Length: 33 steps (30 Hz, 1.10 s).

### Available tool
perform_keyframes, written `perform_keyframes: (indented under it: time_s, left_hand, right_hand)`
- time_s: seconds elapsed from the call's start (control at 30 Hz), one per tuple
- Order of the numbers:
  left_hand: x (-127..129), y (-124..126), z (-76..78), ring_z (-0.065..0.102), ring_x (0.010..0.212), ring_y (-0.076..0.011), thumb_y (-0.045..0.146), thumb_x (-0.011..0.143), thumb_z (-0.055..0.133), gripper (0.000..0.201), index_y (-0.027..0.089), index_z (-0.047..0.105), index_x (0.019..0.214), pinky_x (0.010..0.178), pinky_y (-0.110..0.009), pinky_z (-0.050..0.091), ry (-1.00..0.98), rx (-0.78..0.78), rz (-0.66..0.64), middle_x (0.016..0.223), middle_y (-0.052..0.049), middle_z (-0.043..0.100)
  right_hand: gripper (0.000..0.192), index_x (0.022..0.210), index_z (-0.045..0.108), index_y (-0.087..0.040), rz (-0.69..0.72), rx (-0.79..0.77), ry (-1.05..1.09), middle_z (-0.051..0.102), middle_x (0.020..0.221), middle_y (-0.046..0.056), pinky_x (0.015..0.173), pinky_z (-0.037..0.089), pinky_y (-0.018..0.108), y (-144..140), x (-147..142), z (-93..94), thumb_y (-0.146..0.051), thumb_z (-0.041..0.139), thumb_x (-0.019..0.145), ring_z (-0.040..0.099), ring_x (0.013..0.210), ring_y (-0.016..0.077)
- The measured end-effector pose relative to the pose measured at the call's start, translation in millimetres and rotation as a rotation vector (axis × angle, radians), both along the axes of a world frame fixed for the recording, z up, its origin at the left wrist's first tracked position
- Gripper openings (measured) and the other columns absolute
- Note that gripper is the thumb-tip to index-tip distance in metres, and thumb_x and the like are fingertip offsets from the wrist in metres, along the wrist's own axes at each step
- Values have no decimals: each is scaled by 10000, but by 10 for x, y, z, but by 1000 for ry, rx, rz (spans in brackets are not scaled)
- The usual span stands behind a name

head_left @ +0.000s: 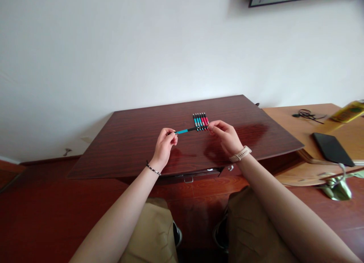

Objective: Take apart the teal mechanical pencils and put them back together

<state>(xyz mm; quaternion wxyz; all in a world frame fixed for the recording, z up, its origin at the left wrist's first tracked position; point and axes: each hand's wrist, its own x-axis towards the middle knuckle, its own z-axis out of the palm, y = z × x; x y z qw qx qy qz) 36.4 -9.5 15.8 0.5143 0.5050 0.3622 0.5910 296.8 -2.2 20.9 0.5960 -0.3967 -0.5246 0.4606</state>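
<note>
A short row of several pens (200, 121), some teal and some red with black ends, lies side by side on a dark red-brown wooden table (136, 141). My left hand (165, 143) pinches one teal pen (184, 131) by its left end and holds it level, with its right end at the row. My right hand (224, 135) has its fingertips at the right end of the row, by the red pens; I cannot tell whether it grips one. A bracelet is on my left wrist and a watch on my right.
A lighter wooden table (287, 119) adjoins on the right, bearing a black phone (332, 148), a dark cable (308, 115) and a yellow bottle (348, 110). A white wall rises behind. My knees are under the table's near edge, above a red-brown floor (36, 213).
</note>
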Motion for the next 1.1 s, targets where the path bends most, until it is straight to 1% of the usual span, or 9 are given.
perform_keyframes:
  time_s: [0.1,0.23,0.37,0.57,0.87,1.1]
  left_hand:
    - [-8,-6,-19,547,708,-135,317,931,673,152,219,569,984,668,-283,421,16,-3,-4,786,12,576]
    - [-6,-6,-39,569,714,-143,331,937,668,155,224,583,1008,675,-288,432,67,-10,-12,796,8,603]
    - [5,-1,-65,586,732,-148,336,944,670,160,226,588,1026,692,-289,441,88,-3,-12,805,6,624]
    - [30,-11,-73,587,739,-143,328,951,673,151,222,594,1023,695,-281,439,71,-9,-19,813,7,624]
    - [40,-4,-60,601,740,-151,336,949,668,151,226,596,1024,685,-286,457,108,3,-3,812,0,628]
    - [40,-20,-52,618,739,-152,322,935,694,159,216,600,1005,679,-281,461,127,5,9,803,-8,648]
  right_hand:
    - [291,917,736,-235,18,1,25,704,918,23,731,517,303,-9,-24,7,-490,849,834,582,762,153]
    - [333,930,723,-240,23,-1,1,707,919,31,727,532,315,-13,-34,16,-537,837,835,592,767,164]
    - [348,914,729,-236,43,5,-2,721,947,36,739,542,318,-22,-52,29,-544,861,819,600,774,163]
    - [343,952,751,-235,79,21,-31,727,953,37,778,557,326,-32,-95,24,-541,856,837,619,810,169]
    - [373,955,746,-229,87,56,-101,722,906,43,753,556,347,-25,-113,21,-567,847,833,621,784,182]
    - [359,937,769,-226,75,28,-89,721,855,32,729,535,341,-31,-126,24,-541,878,803,624,767,179]
